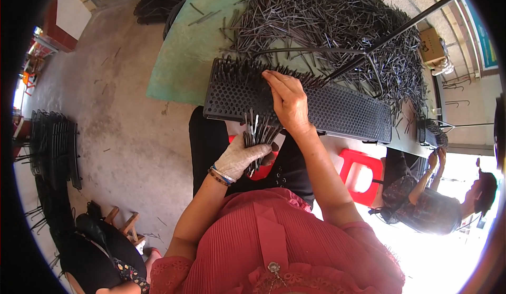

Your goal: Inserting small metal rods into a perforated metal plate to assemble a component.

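Note:
A bundle of thin dark metal rods (pixel 257 135) is gripped upright in my left hand (pixel 240 157), which wears a pale work glove. Bare and reaching forward, my right hand (pixel 287 98) is over a long black perforated tray (pixel 342 112), its fingers together at the row of rods standing in the holes. Whether a rod is between those fingertips is hidden. Standing rods (pixel 237 71) fill the tray's far left part, while bare holes show along its near side and right. The gloved hand is just below the tray's near edge.
A large heap of loose rods (pixel 316 15) covers the green tabletop (pixel 179 67) beyond the tray. A black metal frame (pixel 363 54) crosses above it. Red stools (pixel 361 175) stand at right. One co-worker (pixel 432 204) sits at right, another person (pixel 100 257) at lower left, near stacked black racks (pixel 52 146).

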{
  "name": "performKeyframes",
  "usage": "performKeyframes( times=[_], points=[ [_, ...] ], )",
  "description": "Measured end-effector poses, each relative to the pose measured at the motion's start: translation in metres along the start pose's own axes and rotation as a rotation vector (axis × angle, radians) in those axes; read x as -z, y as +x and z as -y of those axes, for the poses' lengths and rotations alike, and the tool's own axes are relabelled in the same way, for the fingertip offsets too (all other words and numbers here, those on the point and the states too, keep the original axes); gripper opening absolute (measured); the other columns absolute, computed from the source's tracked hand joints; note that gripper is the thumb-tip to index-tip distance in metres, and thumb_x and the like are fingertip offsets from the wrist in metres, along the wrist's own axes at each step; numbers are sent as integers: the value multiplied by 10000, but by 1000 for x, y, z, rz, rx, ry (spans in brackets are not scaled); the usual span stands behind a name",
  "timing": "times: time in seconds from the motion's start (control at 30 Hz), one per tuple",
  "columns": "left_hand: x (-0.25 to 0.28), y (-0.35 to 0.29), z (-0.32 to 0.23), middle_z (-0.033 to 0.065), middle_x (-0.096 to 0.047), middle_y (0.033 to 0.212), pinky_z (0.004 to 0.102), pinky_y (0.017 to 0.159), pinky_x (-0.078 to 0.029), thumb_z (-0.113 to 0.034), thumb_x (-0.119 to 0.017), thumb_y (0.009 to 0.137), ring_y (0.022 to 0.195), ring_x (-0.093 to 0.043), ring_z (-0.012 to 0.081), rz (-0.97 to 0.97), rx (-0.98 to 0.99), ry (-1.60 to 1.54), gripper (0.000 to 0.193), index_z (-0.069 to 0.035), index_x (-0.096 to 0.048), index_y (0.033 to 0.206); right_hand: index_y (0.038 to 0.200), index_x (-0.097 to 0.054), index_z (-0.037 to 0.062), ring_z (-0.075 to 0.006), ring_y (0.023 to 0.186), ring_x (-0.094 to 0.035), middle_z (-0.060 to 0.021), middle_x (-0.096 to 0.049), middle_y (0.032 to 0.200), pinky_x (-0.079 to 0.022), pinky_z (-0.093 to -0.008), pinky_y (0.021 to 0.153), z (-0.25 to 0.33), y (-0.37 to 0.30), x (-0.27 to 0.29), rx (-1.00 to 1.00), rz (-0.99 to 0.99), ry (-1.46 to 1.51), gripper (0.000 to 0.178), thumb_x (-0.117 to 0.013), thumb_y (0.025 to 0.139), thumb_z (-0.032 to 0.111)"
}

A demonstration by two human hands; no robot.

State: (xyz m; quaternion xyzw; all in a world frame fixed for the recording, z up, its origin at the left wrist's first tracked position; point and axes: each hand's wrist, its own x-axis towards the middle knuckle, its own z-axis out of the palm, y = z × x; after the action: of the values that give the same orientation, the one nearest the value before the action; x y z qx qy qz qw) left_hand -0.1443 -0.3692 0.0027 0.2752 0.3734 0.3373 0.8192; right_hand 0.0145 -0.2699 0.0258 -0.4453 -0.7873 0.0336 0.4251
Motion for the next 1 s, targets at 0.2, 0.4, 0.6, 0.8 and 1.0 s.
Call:
performKeyframes(
  times=[0.2,0.4,0.6,0.8,1.0],
  points=[
    [3,2,-4,82,-700,933,274,716,-564,-76,-678,878,769,-669,144,35,-11,-3,225,11,-620,1077,1091,-692,26,-282,964,-636,-125,-688,1058,-488,-357,869,3,-1,5,-91,-36,66,220,-647,876,36],
    [-3,-1,-17,54,-680,890,258,669,-530,-78,-705,852,717,-623,112,111,-57,59,232,-19,-603,1052,1031,-716,18,-229,938,-636,-132,-694,1022,-493,-326,829,23,8,39,-382,490,383,285,-722,872,255],
    [-11,0,-24,57,-680,873,265,661,-528,-73,-707,846,710,-624,116,168,-15,175,257,-24,-592,1071,999,-710,-47,-85,785,-626,-62,-716,878,-503,-233,714,13,-4,41,-722,653,685,220,-683,904,149],
    [-5,10,-11,81,-689,906,276,674,-547,-92,-717,842,730,-649,135,164,36,98,313,-8,-576,1109,1004,-690,-44,-66,716,-603,-35,-693,814,-492,-219,645,2,4,52,-779,266,684,226,-651,932,166],
    [-5,15,-3,103,-694,931,297,676,-564,-124,-726,842,742,-660,155,152,67,58,372,-2,-560,1152,1018,-680,-55,-79,703,-588,-47,-691,807,-479,-236,650,-17,17,53,-656,0,474,245,-646,937,173]
  ],
)
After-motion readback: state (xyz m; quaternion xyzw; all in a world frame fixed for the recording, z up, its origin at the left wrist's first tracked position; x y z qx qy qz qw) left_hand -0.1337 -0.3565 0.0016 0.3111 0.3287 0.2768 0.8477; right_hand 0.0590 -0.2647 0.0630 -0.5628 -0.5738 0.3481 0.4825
